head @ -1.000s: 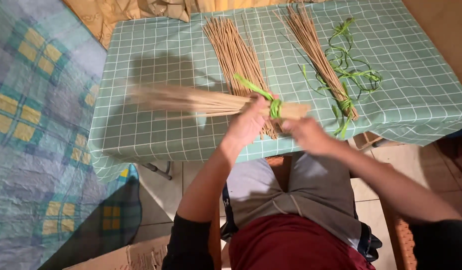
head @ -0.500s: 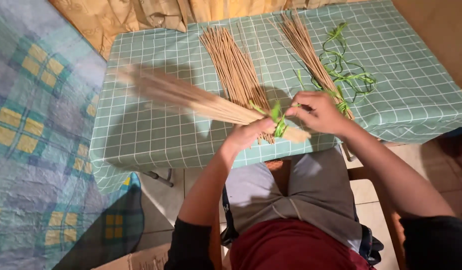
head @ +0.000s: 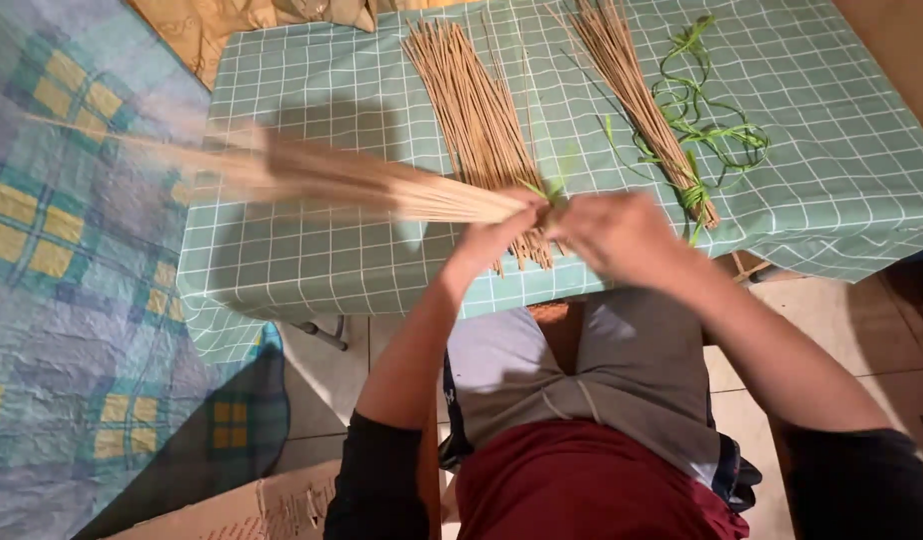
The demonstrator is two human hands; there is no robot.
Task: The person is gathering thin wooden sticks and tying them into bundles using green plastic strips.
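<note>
A green checked cloth covers the table [head: 312,260]. My left hand [head: 497,235] has its grip closed round the bundle of sticks [head: 332,180], which fans out blurred to the left. My right hand [head: 617,235] pinches the bundle's butt end beside it.

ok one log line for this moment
left hand: gripping thin tan stick bundle | right hand: at bundle end | green checked tablecloth: below

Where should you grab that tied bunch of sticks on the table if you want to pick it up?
Probably at the tied end of the tied bunch, by the green strip wrapped round it, coming from the table's near edge. There the sticks are squeezed tight into a narrow neck; farther away they fan out loose and would slip apart.
</note>
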